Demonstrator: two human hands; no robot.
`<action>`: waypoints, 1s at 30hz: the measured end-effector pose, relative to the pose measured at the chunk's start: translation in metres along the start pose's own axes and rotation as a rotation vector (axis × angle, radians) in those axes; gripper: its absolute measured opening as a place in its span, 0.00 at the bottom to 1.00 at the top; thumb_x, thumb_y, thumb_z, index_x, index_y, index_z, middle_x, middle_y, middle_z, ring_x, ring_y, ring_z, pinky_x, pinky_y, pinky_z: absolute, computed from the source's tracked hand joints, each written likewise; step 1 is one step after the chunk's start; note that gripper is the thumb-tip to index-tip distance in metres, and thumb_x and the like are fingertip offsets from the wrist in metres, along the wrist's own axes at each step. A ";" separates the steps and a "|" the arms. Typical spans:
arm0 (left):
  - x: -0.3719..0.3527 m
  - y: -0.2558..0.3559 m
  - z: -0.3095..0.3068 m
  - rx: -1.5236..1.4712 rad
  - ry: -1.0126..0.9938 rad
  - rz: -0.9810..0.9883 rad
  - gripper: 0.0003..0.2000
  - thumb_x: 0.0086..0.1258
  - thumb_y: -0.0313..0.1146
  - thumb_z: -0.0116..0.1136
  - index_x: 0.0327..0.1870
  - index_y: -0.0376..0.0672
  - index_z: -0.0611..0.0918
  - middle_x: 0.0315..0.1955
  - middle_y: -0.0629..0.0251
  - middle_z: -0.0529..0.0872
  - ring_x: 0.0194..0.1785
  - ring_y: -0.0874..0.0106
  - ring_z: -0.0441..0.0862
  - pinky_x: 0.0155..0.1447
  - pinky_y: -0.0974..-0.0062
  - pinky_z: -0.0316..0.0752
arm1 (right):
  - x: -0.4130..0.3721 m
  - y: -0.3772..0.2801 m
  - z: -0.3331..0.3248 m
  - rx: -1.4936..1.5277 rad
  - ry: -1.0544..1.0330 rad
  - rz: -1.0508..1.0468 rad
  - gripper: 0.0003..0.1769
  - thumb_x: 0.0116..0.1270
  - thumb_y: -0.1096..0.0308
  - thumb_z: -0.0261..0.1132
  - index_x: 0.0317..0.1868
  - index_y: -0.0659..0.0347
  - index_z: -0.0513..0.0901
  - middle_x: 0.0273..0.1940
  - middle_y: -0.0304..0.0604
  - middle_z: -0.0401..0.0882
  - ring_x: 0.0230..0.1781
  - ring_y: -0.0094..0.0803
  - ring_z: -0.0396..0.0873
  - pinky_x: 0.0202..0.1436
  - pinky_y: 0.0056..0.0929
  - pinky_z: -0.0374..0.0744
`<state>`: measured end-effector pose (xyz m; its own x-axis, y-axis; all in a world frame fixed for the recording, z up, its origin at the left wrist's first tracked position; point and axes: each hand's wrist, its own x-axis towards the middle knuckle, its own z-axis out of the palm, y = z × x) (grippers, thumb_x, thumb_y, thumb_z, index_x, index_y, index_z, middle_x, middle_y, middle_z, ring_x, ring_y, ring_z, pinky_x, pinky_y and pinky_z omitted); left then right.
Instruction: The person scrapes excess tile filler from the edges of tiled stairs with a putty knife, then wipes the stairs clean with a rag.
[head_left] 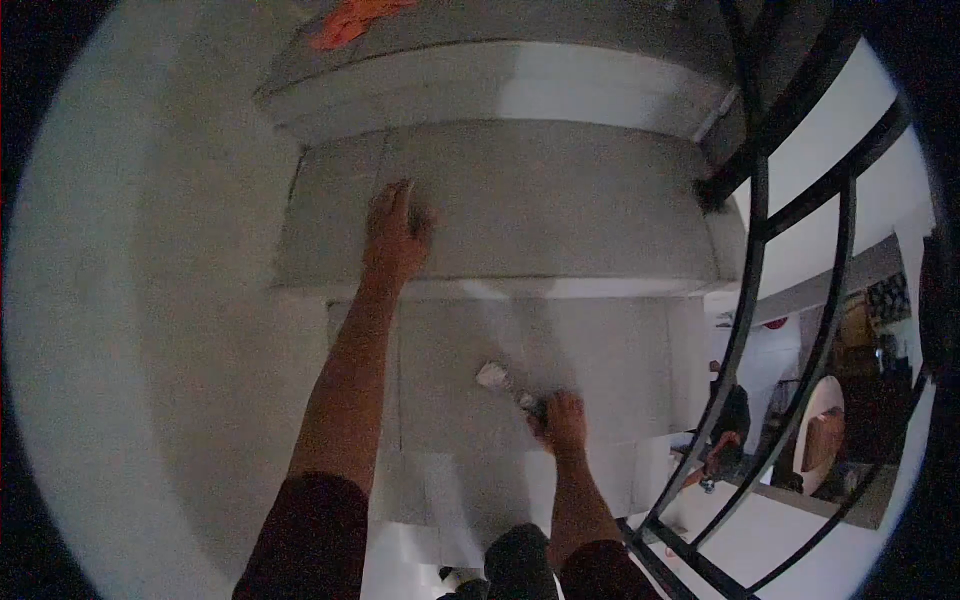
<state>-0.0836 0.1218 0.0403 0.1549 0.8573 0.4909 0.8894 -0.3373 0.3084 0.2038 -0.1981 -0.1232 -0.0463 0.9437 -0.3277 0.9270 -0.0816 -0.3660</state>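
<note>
Tiled stair steps rise in front of me. Over the upper tread (560, 200), near its left end, is my left hand (398, 228); its fingers are dark and blurred, and whether they hold anything is hard to make out. Lower and to the right, my right hand (562, 422) is closed around the dark handle of a small tool at the lower step. The tool's pale end points up and left, towards a whitish lump (491, 375) on the same step surface.
An orange cloth (350, 22) lies on the step at the top. A black metal railing (757, 230) runs down the right side, and a plain wall (190, 300) borders the left. Beyond the railing, a person (730, 425) is in the room below.
</note>
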 end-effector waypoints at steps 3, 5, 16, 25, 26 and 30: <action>0.004 -0.003 -0.001 -0.051 -0.063 -0.016 0.31 0.76 0.47 0.59 0.75 0.43 0.67 0.74 0.49 0.68 0.78 0.49 0.61 0.82 0.48 0.52 | 0.011 0.001 0.008 -0.175 -0.034 0.052 0.41 0.68 0.36 0.60 0.67 0.63 0.72 0.69 0.54 0.69 0.72 0.53 0.63 0.78 0.54 0.57; 0.004 -0.023 0.013 -0.066 -0.067 0.016 0.30 0.76 0.46 0.58 0.75 0.44 0.67 0.75 0.50 0.67 0.78 0.49 0.61 0.82 0.48 0.53 | 0.013 -0.005 -0.004 -0.021 -0.122 0.039 0.40 0.69 0.36 0.60 0.66 0.63 0.74 0.68 0.55 0.71 0.71 0.55 0.66 0.77 0.56 0.59; 0.012 -0.015 0.029 -0.024 -0.179 -0.078 0.26 0.77 0.38 0.55 0.74 0.44 0.70 0.74 0.53 0.69 0.75 0.49 0.67 0.81 0.45 0.54 | -0.001 -0.014 -0.075 0.307 -0.067 -0.254 0.21 0.61 0.50 0.67 0.36 0.62 0.82 0.41 0.58 0.80 0.47 0.57 0.77 0.56 0.54 0.74; 0.020 -0.006 0.039 -0.093 -0.082 0.037 0.28 0.72 0.32 0.59 0.73 0.42 0.71 0.73 0.51 0.71 0.76 0.47 0.66 0.81 0.43 0.51 | 0.225 -0.032 -0.458 0.126 1.028 -0.068 0.16 0.75 0.60 0.64 0.54 0.63 0.85 0.46 0.53 0.88 0.45 0.52 0.87 0.52 0.42 0.82; 0.013 -0.008 0.053 -0.231 -0.156 -0.131 0.28 0.72 0.31 0.59 0.73 0.42 0.71 0.73 0.51 0.70 0.76 0.47 0.66 0.81 0.43 0.50 | 0.259 -0.017 -0.489 -0.052 1.067 0.012 0.17 0.75 0.58 0.65 0.54 0.61 0.86 0.48 0.53 0.88 0.47 0.50 0.87 0.54 0.44 0.82; 0.019 0.006 0.054 -0.072 -0.183 0.000 0.27 0.73 0.32 0.58 0.73 0.43 0.71 0.74 0.52 0.70 0.77 0.47 0.65 0.82 0.42 0.48 | 0.324 0.014 -0.573 -0.053 0.905 0.248 0.33 0.71 0.42 0.63 0.56 0.67 0.83 0.51 0.62 0.85 0.52 0.57 0.85 0.59 0.49 0.81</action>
<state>-0.0517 0.1567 0.0077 0.2369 0.9114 0.3364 0.8573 -0.3590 0.3689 0.4151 0.2900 0.2647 0.4412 0.7934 0.4193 0.8884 -0.3203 -0.3288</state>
